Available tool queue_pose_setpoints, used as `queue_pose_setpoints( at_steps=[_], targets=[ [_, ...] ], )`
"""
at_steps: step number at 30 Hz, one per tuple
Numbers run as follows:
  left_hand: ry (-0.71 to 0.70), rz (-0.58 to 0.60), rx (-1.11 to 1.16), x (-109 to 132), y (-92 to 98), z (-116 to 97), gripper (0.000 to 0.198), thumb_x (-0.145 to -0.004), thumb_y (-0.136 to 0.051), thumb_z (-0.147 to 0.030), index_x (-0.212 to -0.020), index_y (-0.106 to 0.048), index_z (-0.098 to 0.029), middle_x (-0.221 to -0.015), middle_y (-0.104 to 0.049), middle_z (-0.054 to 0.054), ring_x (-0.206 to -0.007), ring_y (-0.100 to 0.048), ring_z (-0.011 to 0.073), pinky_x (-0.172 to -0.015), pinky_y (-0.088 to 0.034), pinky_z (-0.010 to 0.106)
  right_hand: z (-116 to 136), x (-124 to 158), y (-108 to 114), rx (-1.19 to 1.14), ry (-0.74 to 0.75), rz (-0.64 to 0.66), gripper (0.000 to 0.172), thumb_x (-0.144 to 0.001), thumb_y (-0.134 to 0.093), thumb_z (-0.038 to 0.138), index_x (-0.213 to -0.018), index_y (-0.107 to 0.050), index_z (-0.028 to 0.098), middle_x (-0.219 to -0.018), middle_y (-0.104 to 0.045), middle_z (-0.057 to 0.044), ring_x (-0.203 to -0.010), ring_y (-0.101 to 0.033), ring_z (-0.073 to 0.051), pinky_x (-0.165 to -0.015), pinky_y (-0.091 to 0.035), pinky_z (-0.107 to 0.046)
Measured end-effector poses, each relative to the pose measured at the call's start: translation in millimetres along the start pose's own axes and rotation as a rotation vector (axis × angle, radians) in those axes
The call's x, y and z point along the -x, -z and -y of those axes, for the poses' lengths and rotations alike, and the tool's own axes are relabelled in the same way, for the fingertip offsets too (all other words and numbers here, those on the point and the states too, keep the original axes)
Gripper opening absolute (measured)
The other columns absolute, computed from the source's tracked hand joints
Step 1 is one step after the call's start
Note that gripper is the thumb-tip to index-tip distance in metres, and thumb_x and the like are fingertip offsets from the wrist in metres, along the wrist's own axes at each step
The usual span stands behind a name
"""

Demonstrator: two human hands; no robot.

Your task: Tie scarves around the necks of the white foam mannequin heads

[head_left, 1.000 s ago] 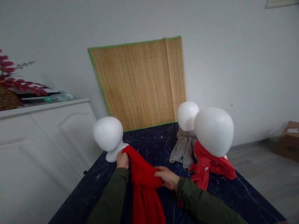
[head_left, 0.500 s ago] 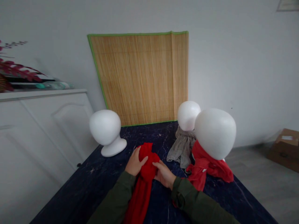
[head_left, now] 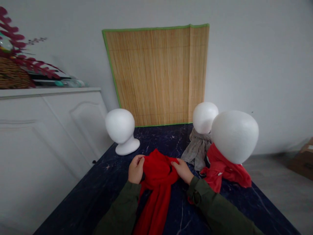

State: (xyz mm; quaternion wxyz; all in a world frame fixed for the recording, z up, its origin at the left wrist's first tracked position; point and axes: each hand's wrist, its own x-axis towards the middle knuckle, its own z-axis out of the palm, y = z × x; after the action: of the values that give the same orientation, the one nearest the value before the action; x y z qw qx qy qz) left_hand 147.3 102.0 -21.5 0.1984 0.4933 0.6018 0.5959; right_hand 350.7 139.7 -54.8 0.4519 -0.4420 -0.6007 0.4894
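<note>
A bright red scarf [head_left: 157, 169] is stretched between my two hands, its upper part spread into a loop and its long ends trailing toward me. My left hand [head_left: 136, 169] pinches the loop's left edge, while my right hand [head_left: 183, 170] grips the right edge. Beyond my left hand stands a bare white mannequin head [head_left: 120, 126] on its round base. To the right, a larger white mannequin head [head_left: 234, 136] wears a lighter red scarf [head_left: 215, 173]. Behind it, another white head [head_left: 204, 117] has a grey scarf [head_left: 197, 150] around its neck.
Everything stands on a dark blue marbled table [head_left: 107, 195]. A bamboo mat [head_left: 156, 78] with green edging leans against the wall. A white cabinet [head_left: 56, 130] at left carries a wicker basket [head_left: 13, 75], a red plant and a bottle. A cardboard box [head_left: 302, 161] sits on the floor at right.
The bunched red scarf has been spread wide into a loop as my hands moved apart. The view has shifted a little left and down.
</note>
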Motion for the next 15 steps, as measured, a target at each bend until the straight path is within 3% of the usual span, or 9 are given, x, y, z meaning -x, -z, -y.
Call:
queue_pose_setpoints(
  at_steps=[3, 6, 8, 10, 13, 15],
  targets=[
    [0.085, -0.149, 0.249, -2.6, -2.9, 2.1, 0.025, -0.066, -0.053, -0.036, -0.080, -0.056, -0.015, -0.077, -0.060, 0.002, -0.074, -0.055, 0.0165, -0.071, -0.043, 0.028, 0.1, 2.2, 10.1, 0.430, 0.205, -0.163, 0.031, -0.077, -0.047, 0.035, -0.094, -0.056, 0.011, -0.089, -0.059, -0.012, -0.087, -0.054, -0.023, -0.081, -0.040, -0.038],
    [0.151, -0.118, 0.428, -0.1, -8.5, 2.3, 0.028, -0.063, -0.057, -0.036, -0.080, -0.055, -0.015, -0.073, -0.058, 0.000, -0.068, -0.055, 0.0137, -0.065, -0.044, 0.026, 10.8, 1.7, 8.9, 0.591, 0.435, -0.339, 0.042, -0.079, -0.046, 0.030, -0.116, -0.045, 0.011, -0.113, -0.048, -0.015, -0.108, -0.041, -0.023, -0.094, -0.032, -0.039],
    [0.138, -0.068, 0.469, 2.2, -10.4, 1.3, 0.027, -0.062, -0.059, -0.035, -0.080, -0.055, -0.015, -0.072, -0.057, -0.001, -0.066, -0.054, 0.0122, -0.064, -0.043, 0.025, 19.8, -5.6, 0.0, 0.671, 0.520, -0.321, 0.042, -0.079, -0.046, 0.026, -0.119, -0.043, 0.012, -0.117, -0.045, -0.014, -0.112, -0.037, -0.023, -0.096, -0.029, -0.039],
    [0.086, -0.031, 0.474, 4.0, -10.3, 0.4, 0.027, -0.064, -0.059, -0.034, -0.083, -0.054, -0.016, -0.074, -0.057, 0.000, -0.068, -0.054, 0.0121, -0.066, -0.043, 0.025, 26.0, -19.3, -14.0, 0.721, 0.520, -0.216, 0.046, -0.076, -0.050, 0.021, -0.121, -0.043, 0.013, -0.119, -0.044, -0.014, -0.111, -0.039, -0.024, -0.095, -0.030, -0.038],
    [-0.035, 0.049, 0.354, 6.7, -8.8, 0.8, 0.031, -0.069, -0.054, -0.035, -0.094, -0.052, -0.016, -0.083, -0.059, 0.004, -0.077, -0.056, 0.0153, -0.074, -0.044, 0.029, 26.5, -45.9, -36.6, 0.672, 0.336, -0.061, 0.052, -0.062, -0.062, 0.014, -0.113, -0.052, 0.013, -0.113, -0.049, -0.016, -0.105, -0.045, -0.027, -0.090, -0.034, -0.038],
    [-0.154, 0.174, 0.199, 9.2, -8.9, 2.8, 0.040, -0.070, -0.053, -0.035, -0.105, -0.049, -0.015, -0.097, -0.058, 0.009, -0.090, -0.055, 0.0191, -0.083, -0.042, 0.034, 24.6, -62.6, -47.4, 0.587, 0.213, -0.016, 0.033, -0.056, -0.066, 0.011, -0.089, -0.062, 0.011, -0.095, -0.058, -0.017, -0.093, -0.053, -0.028, -0.082, -0.038, -0.038]
  ],
)
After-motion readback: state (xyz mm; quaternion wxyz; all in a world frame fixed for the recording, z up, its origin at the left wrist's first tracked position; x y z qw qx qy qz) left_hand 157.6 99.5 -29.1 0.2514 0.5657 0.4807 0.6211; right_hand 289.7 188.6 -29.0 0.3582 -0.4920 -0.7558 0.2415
